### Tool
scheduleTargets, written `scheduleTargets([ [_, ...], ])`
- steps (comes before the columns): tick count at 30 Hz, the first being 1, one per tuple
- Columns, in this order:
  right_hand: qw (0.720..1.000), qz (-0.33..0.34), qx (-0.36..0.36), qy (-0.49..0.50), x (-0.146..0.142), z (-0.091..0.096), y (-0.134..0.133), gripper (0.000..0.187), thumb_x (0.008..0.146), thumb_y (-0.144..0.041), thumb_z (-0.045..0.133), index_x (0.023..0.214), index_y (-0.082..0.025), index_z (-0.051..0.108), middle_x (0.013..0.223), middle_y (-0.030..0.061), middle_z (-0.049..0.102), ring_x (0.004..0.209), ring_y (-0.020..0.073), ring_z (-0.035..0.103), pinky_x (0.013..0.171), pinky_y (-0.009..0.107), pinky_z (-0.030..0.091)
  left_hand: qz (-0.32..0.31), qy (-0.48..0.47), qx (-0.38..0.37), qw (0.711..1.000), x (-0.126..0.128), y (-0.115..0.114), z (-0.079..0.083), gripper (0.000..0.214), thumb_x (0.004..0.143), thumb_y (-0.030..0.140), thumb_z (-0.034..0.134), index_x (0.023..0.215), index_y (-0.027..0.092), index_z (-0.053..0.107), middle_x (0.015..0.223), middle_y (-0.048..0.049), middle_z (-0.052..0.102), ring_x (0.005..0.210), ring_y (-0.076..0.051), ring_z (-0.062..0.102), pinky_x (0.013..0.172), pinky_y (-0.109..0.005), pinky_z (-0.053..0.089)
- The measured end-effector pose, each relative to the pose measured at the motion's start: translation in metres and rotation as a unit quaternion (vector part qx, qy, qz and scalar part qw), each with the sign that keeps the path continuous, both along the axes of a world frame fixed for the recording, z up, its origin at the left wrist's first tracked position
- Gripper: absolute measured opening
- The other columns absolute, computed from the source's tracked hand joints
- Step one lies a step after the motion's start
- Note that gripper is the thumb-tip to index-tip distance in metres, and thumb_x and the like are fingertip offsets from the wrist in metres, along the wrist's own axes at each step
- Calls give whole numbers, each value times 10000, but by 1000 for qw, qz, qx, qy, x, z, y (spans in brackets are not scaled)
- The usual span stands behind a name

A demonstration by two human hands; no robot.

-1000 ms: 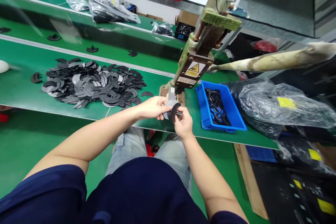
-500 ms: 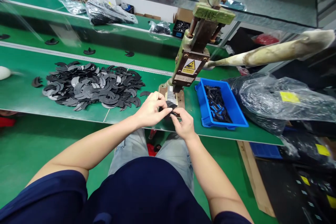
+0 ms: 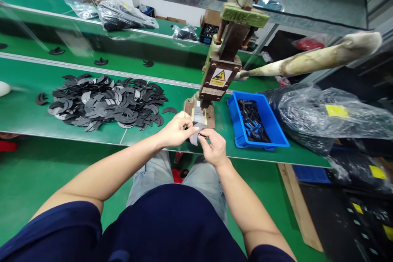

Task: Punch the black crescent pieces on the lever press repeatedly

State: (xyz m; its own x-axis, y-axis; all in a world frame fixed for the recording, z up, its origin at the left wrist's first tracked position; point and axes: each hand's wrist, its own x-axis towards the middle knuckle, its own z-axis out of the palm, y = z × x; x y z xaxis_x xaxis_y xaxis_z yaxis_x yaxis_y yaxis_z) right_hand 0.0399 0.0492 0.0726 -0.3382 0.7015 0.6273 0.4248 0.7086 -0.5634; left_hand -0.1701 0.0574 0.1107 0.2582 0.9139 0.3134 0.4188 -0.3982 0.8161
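Head view, only one. Left hand and right hand are met fingertip to fingertip over the near edge of the bench. A grey crescent piece is pinched between them: left thumb and forefinger closed on its upper end, right fingers closed on its lower right side. A thin dark pin seems to be held against it by the right hand; too small to confirm.

Just beyond the hands, the press is seen, its base plate almost touching the left fingertips. The press lever is angled away to the right, well above the right hand.

Right of the right hand, a blue bin with small black parts. Far left of the left hand, a pile of crescents is spread on the bench.
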Motion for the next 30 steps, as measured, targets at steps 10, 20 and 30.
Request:
scheduleTargets([
  [10,997,-41,-32,62,-3,-3,-1,150,980,-330,622,1058,-224,694,982,73,747,886,186,704,819,354,582,9,-84,-33,996,5,9,-4,391,908,464,744,721,193,534,897,-36,557,884,-181,573,847,-342,513],
  [20,992,-9,-96,85,1,-15,6,282,981,-300,617,1254,-238,655,1154,98,730,1049,200,721,935,378,628,-24,-199,-281,938,-24,17,-18,591,815,719,761,990,168,637,720,5,637,509,-109,598,478,-214,453],
  [30,991,-6,-120,64,34,-20,-26,195,949,-214,623,1112,-285,703,1023,67,740,973,226,739,847,403,651,213,159,-143,953,-94,191,-31,239,1023,396,598,1110,187,678,864,-91,759,812,-241,749,765,-305,543],
])
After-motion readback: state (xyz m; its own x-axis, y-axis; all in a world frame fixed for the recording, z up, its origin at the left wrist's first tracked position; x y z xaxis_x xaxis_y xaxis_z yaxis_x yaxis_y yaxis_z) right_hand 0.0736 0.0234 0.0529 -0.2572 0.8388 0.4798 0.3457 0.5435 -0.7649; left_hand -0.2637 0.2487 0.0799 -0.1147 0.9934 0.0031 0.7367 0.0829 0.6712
